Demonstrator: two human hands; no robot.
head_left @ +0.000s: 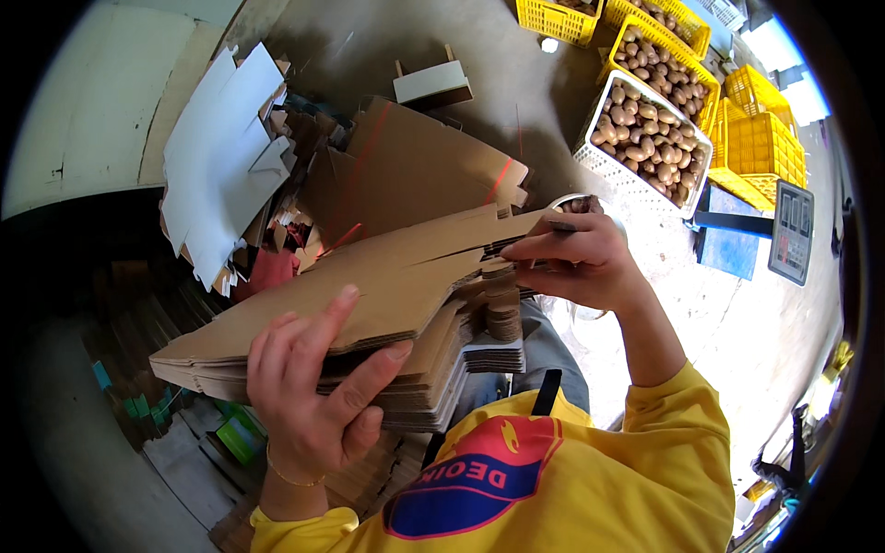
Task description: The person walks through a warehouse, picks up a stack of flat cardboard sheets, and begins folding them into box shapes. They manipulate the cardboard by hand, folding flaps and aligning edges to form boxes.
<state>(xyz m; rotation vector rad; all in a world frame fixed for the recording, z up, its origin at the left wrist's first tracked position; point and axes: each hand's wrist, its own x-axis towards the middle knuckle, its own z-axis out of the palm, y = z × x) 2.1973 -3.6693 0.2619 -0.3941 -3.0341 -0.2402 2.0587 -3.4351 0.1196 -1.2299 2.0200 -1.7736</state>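
Gripping the cardboard stack (369, 313), left hand (318, 387) fingers clamped; right hand (576, 263) pinches its edge — fingertips partly hidden.

A yellow long-sleeved shirt (590, 479) with a red-and-blue emblem (470, 479), and a thin gold bracelet (290, 476).

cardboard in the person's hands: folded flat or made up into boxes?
Flat. The cardboard stack is layered unassembled blanks, edges visible as thin sheets. The left hand grips its near side; the right hand pinches the top sheet's far edge.
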